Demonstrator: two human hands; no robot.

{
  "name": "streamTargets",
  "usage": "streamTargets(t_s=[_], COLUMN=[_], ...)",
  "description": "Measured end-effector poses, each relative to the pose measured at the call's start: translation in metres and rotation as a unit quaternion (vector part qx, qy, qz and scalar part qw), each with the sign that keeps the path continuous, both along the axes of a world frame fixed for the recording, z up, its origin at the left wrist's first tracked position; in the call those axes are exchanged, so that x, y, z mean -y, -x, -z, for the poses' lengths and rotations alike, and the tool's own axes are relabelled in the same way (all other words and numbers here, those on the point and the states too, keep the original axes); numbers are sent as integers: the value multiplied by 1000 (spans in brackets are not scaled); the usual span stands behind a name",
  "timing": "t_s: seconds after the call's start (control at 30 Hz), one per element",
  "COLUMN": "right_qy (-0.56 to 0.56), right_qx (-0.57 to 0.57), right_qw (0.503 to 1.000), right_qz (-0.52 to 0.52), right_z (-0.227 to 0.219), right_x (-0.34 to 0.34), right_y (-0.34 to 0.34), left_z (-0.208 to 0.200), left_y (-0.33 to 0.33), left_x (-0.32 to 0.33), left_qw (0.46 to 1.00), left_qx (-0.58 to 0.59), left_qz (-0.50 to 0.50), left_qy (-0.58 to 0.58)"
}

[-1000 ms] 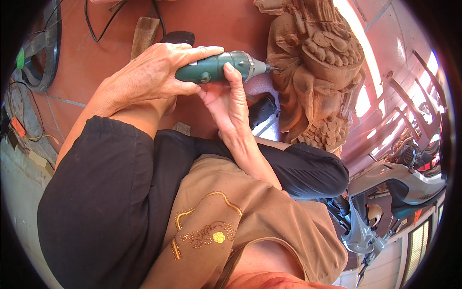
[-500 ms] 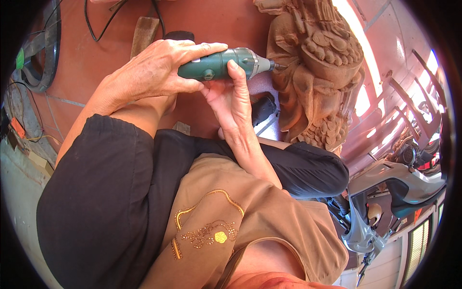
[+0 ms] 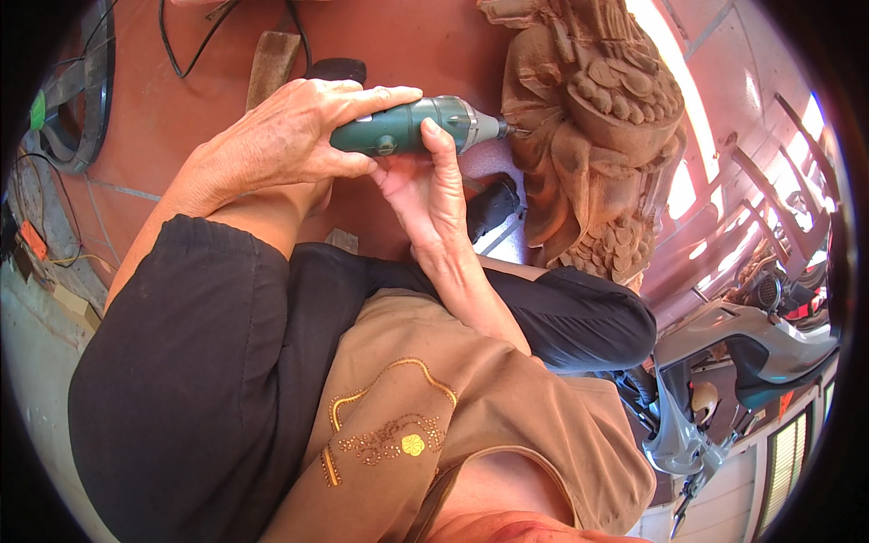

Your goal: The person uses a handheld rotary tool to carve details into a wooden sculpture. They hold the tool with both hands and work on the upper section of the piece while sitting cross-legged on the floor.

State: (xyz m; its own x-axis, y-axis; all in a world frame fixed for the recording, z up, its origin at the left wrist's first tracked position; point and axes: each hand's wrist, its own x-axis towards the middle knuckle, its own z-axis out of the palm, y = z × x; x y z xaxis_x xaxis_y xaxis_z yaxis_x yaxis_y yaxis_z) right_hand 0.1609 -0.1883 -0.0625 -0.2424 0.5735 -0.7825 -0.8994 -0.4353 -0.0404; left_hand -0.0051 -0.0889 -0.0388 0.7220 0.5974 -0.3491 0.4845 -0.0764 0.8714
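Observation:
My left hand (image 3: 281,136) wraps round the rear of a green rotary tool (image 3: 398,127), index finger stretched along its top. From below, my right hand (image 3: 430,195) supports the tool palm up, its thumb pressed against the near side. The tool's grey nose points right, and a thin metal bit reaches the surface of a brown wooden carving (image 3: 588,145). This carving shows a robed figure with folds and a bowl heaped with round shapes. Whether the bit is spinning cannot be made out.
A wood block (image 3: 272,68) and a black cable (image 3: 195,54) lie on the red tiled floor. Below the tool's nose is a black object (image 3: 493,204). A small wood scrap (image 3: 342,239) sits by my knee. To the right stands a grey motorbike (image 3: 697,407); a dark round-framed object (image 3: 77,109) is at far left.
Both hands have shifted the rotary tool slightly left and its nose a little nearer to me. The carving stays where it was.

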Motion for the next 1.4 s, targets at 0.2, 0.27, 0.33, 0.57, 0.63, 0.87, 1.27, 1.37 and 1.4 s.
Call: streamTargets(t_s=[0.2, 0.27, 0.33, 0.57, 0.63, 0.87, 1.27, 1.37, 1.4], right_qy=[5, 5, 4, 8, 9, 0, 5, 2, 0], right_qx=[-18, -18, -29, -47, -53, -52, -44, -45, -48], right_qw=[1000, 1000, 999, 999, 999, 999, 999, 999, 999], right_qz=[12, 18, 14, 5, 2, 4, -4, -8, -7], right_z=[5, 6, 5, 8, 10, 7, 9, 7, 7], right_x=[3, 4, 4, 2, 2, 1, 3, 2, 2], right_y=[1, 0, 2, 4, 3, 5, 5, 5, 5], left_z=[7, 11, 7, 2, 1, -4, -1, -2, -2], left_y=[1, 0, 2, 4, 4, 5, 6, 6, 6], left_x=[1, 4, 5, 3, 3, 2, 4, 4, 4], left_qw=[999, 1000, 1000, 1000, 1000, 998, 999, 999, 999], left_qx=[-23, -14, -17, -26, -24, -64, -45, -47, -44], left_qz=[20, 16, 9, 10, 9, 20, 10, 5, 2], left_qy=[-9, -13, -17, -7, -6, 22, 11, 11, 9])
